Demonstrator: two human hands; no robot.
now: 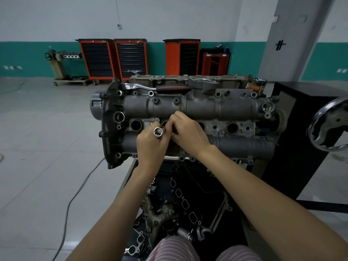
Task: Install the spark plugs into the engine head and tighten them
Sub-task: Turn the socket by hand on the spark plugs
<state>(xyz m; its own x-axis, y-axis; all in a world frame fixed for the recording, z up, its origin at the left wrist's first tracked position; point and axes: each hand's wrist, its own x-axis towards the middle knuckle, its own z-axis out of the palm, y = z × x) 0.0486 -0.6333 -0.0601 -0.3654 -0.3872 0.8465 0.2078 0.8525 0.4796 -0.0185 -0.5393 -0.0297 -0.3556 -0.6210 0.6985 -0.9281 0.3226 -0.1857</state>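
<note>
Over the engine head [188, 108], the left hand [150, 146] gripped a socket [158, 131], open end up; the right hand [188, 132] pinched something hidden beside it.

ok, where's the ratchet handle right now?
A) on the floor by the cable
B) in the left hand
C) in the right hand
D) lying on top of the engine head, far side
D: the ratchet lies untouched along the far top edge of the engine head, while the left hand holds only a socket.
</note>
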